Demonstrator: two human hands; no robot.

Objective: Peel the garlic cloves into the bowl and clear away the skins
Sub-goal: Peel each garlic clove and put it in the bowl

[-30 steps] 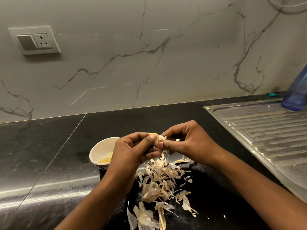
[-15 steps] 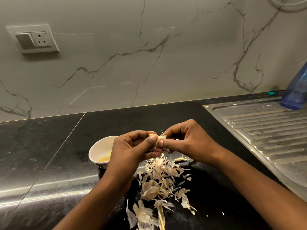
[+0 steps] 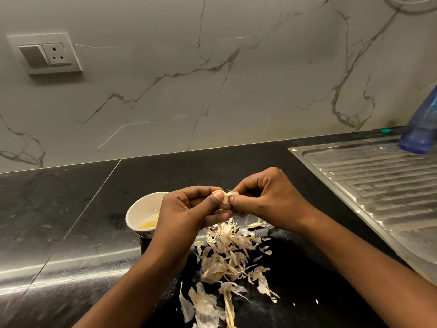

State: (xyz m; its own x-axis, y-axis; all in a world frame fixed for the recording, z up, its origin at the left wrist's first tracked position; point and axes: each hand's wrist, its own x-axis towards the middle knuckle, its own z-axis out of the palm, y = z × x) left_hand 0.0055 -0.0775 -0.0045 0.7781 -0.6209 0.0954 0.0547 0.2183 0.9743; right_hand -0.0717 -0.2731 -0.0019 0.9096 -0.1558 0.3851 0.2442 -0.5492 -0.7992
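little has moved since the earlier frames: the 2 hands remain together at the same spot above the counter (image 3: 71,197), and the heap of skins (image 3: 227,252) lies as it did. the left hand (image 3: 189,214) has its fingers curled, the thumb pressed on top of 1 garlic clove (image 3: 222,195), which it holds against the fingertips. the right hand (image 3: 272,200), also curled, meets it from the right and pinches the loose papery skin (image 3: 233,193) at the clove's end between thumb and forefinger (how much of the clove is already bare cannot be told, since the fingers cover most of it). the clove is held in the air, above the far edge of the heap and just right of the bowl (image 3: 142,205). the small white bowl stands on the black counter, partly hidden behind the left hand; pale yellow peeled garlic (image 3: 149,224) lies at its bottom. the skins spread over the counter from below the hands toward the near edge of the view, between the 2 forearms. to the right lies a ribbed steel drainboard (image 3: 378,185), with a blue bottle (image 3: 423,129) standing at its far corner. a switch and socket plate (image 3: 45,53) is set in the veined marble wall (image 3: 212,91) at upper left.
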